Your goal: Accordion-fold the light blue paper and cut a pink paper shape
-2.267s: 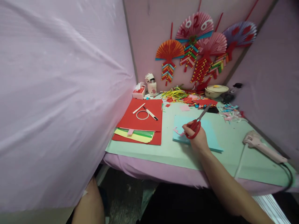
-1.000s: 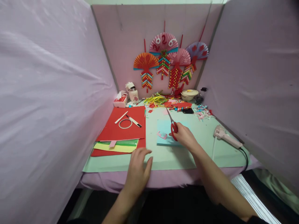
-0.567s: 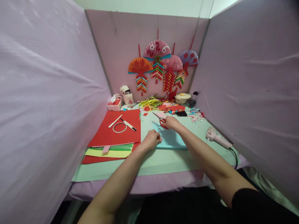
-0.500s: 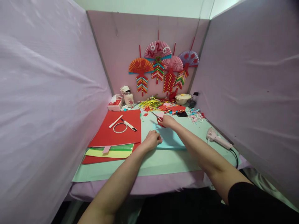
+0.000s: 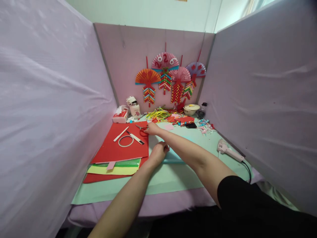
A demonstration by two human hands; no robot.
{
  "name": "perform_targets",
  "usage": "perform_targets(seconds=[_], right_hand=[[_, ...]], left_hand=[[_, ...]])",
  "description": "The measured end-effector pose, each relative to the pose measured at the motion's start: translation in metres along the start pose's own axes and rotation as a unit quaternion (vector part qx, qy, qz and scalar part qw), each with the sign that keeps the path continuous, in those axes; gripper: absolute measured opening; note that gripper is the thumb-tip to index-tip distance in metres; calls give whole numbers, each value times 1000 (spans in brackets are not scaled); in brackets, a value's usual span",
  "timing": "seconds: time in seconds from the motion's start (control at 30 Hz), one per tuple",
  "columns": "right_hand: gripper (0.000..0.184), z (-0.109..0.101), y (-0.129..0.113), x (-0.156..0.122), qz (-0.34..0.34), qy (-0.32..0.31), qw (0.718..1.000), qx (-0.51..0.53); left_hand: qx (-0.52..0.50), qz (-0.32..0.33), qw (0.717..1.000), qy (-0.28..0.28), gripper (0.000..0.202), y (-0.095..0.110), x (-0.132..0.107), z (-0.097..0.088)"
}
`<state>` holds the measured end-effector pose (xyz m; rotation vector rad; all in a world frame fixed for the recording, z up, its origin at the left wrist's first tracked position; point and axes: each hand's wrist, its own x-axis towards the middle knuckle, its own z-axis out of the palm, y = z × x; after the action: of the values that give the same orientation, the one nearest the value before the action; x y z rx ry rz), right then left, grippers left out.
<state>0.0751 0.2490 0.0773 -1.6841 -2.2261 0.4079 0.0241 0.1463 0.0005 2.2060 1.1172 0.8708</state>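
My right hand (image 5: 152, 129) has red-handled scissors (image 5: 143, 133) by the handles. Their blades point left over the top right corner of the red paper sheets (image 5: 106, 145). My left hand (image 5: 159, 152) rests by the left edge of a light blue board (image 5: 175, 157), its fingers pinched together. A small pink piece of paper is at those fingertips, mostly hidden now. My right forearm covers part of the board. Behind it a pink paper rectangle (image 5: 168, 127) lies on the table.
On the red sheets lie a white pen (image 5: 121, 134), a white craft knife (image 5: 135, 138) and a tape ring (image 5: 125, 141). A hot glue gun (image 5: 230, 151) sits at right. Paper strips (image 5: 158, 114), scraps (image 5: 204, 125) and a lidded bowl (image 5: 191, 109) line the back.
My right hand has carried the scissors left, from above the blue board to the red sheets' corner. My left hand stays beside the board. The view has tilted up slightly.
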Motion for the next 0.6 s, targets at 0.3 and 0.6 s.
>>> perform_targets(seconds=[0.3, 0.6], right_hand=[[36, -50, 75, -67, -10, -139, 956, 259], [17, -13, 79, -112, 41, -58, 942, 327]], left_hand=[[-473, -204, 839, 175, 18, -5, 13, -4], [-415, -187, 880, 139, 29, 3, 5, -2]])
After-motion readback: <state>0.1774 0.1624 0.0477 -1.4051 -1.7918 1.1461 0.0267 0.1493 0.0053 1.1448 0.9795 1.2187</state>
